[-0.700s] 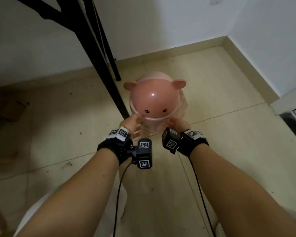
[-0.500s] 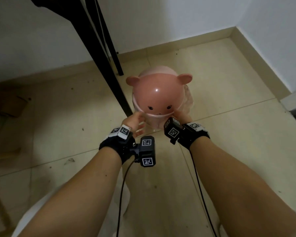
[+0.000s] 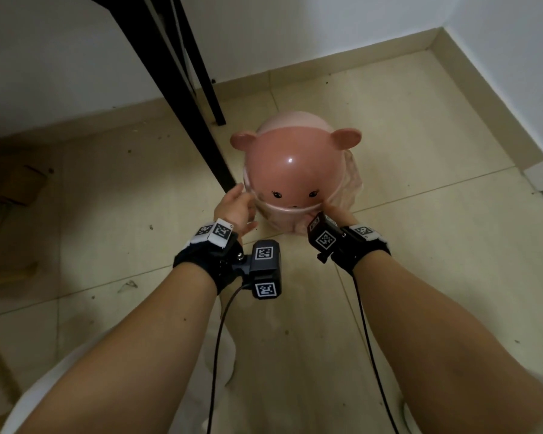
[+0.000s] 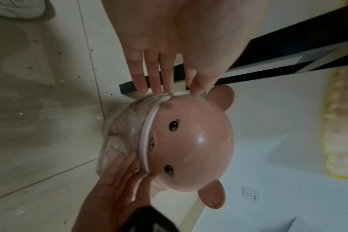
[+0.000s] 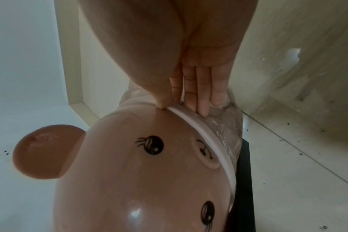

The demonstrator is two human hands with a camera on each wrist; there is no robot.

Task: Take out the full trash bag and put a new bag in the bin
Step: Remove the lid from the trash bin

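Seen from the head camera, a person is crouching over a pink bear-faced bin (image 3: 295, 180) that is standing on the tiled floor (image 3: 420, 245) beside a black desk leg (image 3: 182, 98), near a corner of the room; the left hand (image 3: 234, 208) is reaching to the near left of the domed lid (image 3: 292, 164) and the right hand (image 3: 336, 214) is sitting at the pale rim ring (image 3: 282, 209) on the near right. From the left wrist camera, the left hand (image 4: 169, 51) is showing its grip spread, straight fingers (image 4: 155, 78) touching the ring (image 4: 149, 130) and the clear bag (image 4: 119, 133) folded over it, thumb tip resting on the lid (image 4: 193, 141) below one ear; the right hand (image 4: 117, 177) is lying with fingers along the bag and thumb at the ring. From the right wrist camera, the right hand (image 5: 189, 51) is pinching the ring (image 5: 209, 130) between thumb on the lid side and fingers (image 5: 201, 94) on the crinkled bag (image 5: 224, 125). The lid looks stiff, glossy and likely slippery, so the ring's edge seems the better place to take hold, both sides together; the thin film bag is probably light but easily torn, and would be best gathered at its folded-over mouth once lid and ring are off
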